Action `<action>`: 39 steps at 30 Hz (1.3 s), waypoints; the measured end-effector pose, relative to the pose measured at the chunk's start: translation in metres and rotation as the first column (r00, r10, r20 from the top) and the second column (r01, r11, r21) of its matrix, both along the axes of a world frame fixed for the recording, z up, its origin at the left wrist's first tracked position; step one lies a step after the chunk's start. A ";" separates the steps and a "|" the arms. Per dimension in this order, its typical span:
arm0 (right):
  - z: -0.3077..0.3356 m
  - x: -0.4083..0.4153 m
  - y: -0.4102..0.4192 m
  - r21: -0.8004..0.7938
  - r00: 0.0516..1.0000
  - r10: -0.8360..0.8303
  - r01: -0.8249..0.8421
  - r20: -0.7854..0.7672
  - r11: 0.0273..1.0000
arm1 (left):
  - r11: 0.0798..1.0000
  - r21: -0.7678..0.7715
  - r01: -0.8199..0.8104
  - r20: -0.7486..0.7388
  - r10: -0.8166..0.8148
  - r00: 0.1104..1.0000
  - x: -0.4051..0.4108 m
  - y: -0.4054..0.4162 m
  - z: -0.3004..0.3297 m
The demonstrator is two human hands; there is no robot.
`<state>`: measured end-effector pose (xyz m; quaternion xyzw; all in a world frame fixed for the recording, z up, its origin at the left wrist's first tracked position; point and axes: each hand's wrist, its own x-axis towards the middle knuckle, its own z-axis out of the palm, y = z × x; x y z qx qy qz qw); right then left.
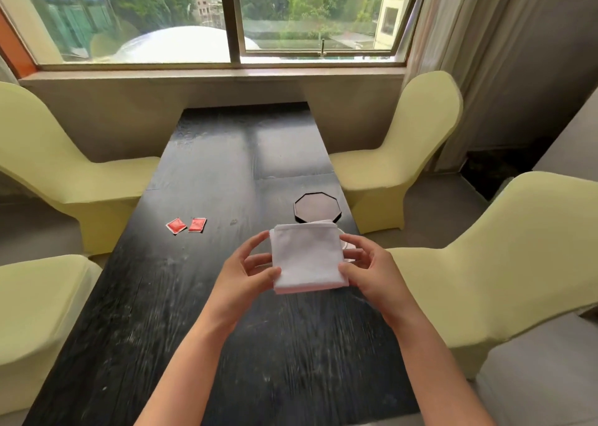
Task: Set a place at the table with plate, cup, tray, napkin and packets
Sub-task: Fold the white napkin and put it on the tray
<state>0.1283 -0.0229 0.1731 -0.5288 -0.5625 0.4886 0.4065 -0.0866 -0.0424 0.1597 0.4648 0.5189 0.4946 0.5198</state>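
Two hands are holding a folded white napkin (306, 257) above the dark wooden bench (200, 328), just over its right-hand part. The left hand (247, 272) is pinching the napkin's left edge, its thumb lying on the near left corner and its curled fingers reaching toward the upper left corner. The right hand (372, 270) is gripping the right edge, thumb on top near the lower right corner and fingers curling round the side. So both grips are closed on the napkin, one at each side, and the cloth is sitting flat and roughly square between them, with a pinkish underside showing along its near edge.

Just beyond the napkin, a dark octagonal tray (317, 211) is lying on the bench near the right edge; the napkin's far edge is covering its near rim in this view. Something pale and rounded is peeking out beside the right fingers, under the napkin, but it is too hidden to name.

Two red packets (186, 225) are lying side by side on the bench, well to the left of the tray and apart from the hands, each tilted slightly.

Four chairs in pale yellow-green covers (398, 153) are standing round the bench, two on each side. A wide window (226, 17) is running along the far wall, with grey curtains (504, 53) hanging at the right.
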 end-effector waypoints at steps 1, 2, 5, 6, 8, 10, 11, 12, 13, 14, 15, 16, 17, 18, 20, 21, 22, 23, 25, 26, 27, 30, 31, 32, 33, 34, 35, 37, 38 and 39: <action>0.000 0.000 0.012 0.012 1.000 0.012 -0.012 0.026 1.000 | 1.000 0.015 0.005 -0.016 -0.005 1.000 0.001 0.013 -0.001; 0.001 0.001 0.025 0.013 0.999 0.014 -0.015 0.048 1.000 | 1.000 0.027 0.012 -0.032 -0.012 0.999 0.001 0.026 -0.001; 0.003 0.003 0.064 -0.015 0.997 0.005 -0.004 0.077 1.000 | 0.999 0.025 0.046 -0.055 -0.045 0.997 0.002 0.068 -0.001; 0.003 0.004 0.078 -0.029 0.996 0.005 -0.003 0.084 1.000 | 0.998 0.016 0.060 -0.059 -0.059 0.996 0.001 0.082 -0.002; 0.003 0.007 0.105 -0.055 0.995 0.007 -0.001 0.098 0.999 | 0.996 -0.004 0.087 -0.071 -0.087 0.994 0.003 0.109 -0.004; -0.003 0.011 0.131 -0.079 0.995 0.006 0.002 0.105 0.997 | 0.994 -0.022 0.103 -0.080 -0.105 0.991 0.005 0.136 -0.009; -0.007 0.014 0.144 -0.092 0.995 0.004 0.006 0.102 0.996 | 0.994 -0.033 0.107 -0.081 -0.109 0.991 0.007 0.148 -0.013; -0.013 0.017 0.157 -0.106 0.995 0.002 0.008 0.098 0.994 | 0.993 -0.046 0.108 -0.083 -0.111 0.990 0.009 0.161 -0.018; -0.020 0.020 0.170 -0.118 0.995 0.004 0.008 0.097 0.993 | 0.992 -0.060 0.107 -0.084 -0.112 0.990 0.012 0.174 -0.024; -0.028 0.024 0.184 -0.130 0.994 0.012 0.002 0.105 0.992 | 0.991 -0.077 0.105 -0.093 -0.112 0.989 0.014 0.186 -0.032; -0.036 0.027 0.198 -0.140 0.992 0.026 -0.008 0.124 0.990 | 0.990 -0.093 0.103 -0.108 -0.113 0.988 0.017 0.199 -0.041; -0.046 0.031 0.212 -0.146 0.987 0.042 -0.020 0.152 0.989 | 0.989 -0.109 0.096 -0.127 -0.110 0.986 0.020 0.212 -0.051; -0.056 0.034 0.228 -0.148 0.982 0.057 -0.031 0.178 0.988 | 0.989 -0.123 0.084 -0.140 -0.101 0.985 0.023 0.225 -0.062; -0.067 0.037 0.244 -0.150 0.978 0.070 -0.041 0.195 0.988 | 0.988 -0.134 0.073 -0.151 -0.093 0.984 0.025 0.239 -0.072; -0.090 0.041 0.278 -0.167 0.974 0.097 -0.063 0.206 0.984 | 0.986 -0.156 0.049 -0.168 -0.075 0.983 0.030 0.268 -0.093; -0.101 0.041 0.294 -0.180 0.972 0.104 -0.066 0.210 0.981 | 0.985 -0.168 0.048 -0.177 -0.079 0.981 0.031 0.283 -0.103; -0.112 0.041 0.309 -0.190 0.970 0.110 -0.068 0.219 0.979 | 0.982 -0.181 0.058 -0.188 -0.092 0.978 0.033 0.298 -0.112; -0.122 0.041 0.324 -0.195 0.966 0.120 -0.075 0.229 0.978 | 0.980 -0.190 0.066 -0.198 -0.104 0.975 0.034 0.312 -0.120; -0.141 0.040 0.354 -0.184 0.958 0.132 -0.086 0.254 0.979 | 0.978 -0.194 0.082 -0.231 -0.127 0.965 0.038 0.340 -0.135; -0.151 0.040 0.370 -0.177 0.954 0.133 -0.086 0.270 0.980 | 0.977 -0.195 0.088 -0.253 -0.137 0.958 0.040 0.353 -0.143; -0.159 0.039 0.385 -0.167 0.950 0.129 -0.083 0.286 0.982 | 0.977 -0.194 0.088 -0.278 -0.141 0.950 0.041 0.366 -0.149; -0.188 0.035 0.428 -0.137 0.938 0.134 -0.094 0.320 0.986 | 0.983 -0.170 0.070 -0.374 -0.130 0.918 0.045 0.405 -0.173; -0.196 0.034 0.440 -0.127 0.933 0.133 -0.096 0.335 0.987 | 0.985 -0.160 0.062 -0.408 -0.123 0.905 0.046 0.416 -0.180; -0.200 0.032 0.448 -0.118 0.928 0.130 -0.095 0.348 0.988 | 0.987 -0.150 0.055 -0.441 -0.117 0.890 0.047 0.423 -0.184; -0.209 0.030 0.457 -0.116 0.926 0.129 -0.093 0.354 0.989 | 0.988 -0.144 0.048 -0.468 -0.111 0.877 0.048 0.432 -0.193; -0.218 0.029 0.464 -0.117 0.924 0.129 -0.093 0.359 0.989 | 0.989 -0.141 0.041 -0.493 -0.106 0.864 0.048 0.439 -0.203; -0.225 0.027 0.471 -0.117 0.921 0.134 -0.097 0.367 0.988 | 0.990 -0.139 0.033 -0.515 -0.101 0.851 0.049 0.446 -0.211; -0.238 0.024 0.480 -0.121 0.903 0.153 -0.113 0.402 0.986 | 0.990 -0.144 0.012 -0.550 -0.090 0.830 0.049 0.455 -0.227; -0.243 0.022 0.483 -0.125 0.889 0.165 -0.123 0.428 0.985 | 0.989 -0.146 0.007 -0.573 -0.091 0.814 0.049 0.457 -0.235; -0.247 0.021 0.485 -0.128 0.874 0.179 -0.135 0.452 0.983 | 0.989 -0.149 0.004 -0.599 -0.094 0.795 0.049 0.459 -0.241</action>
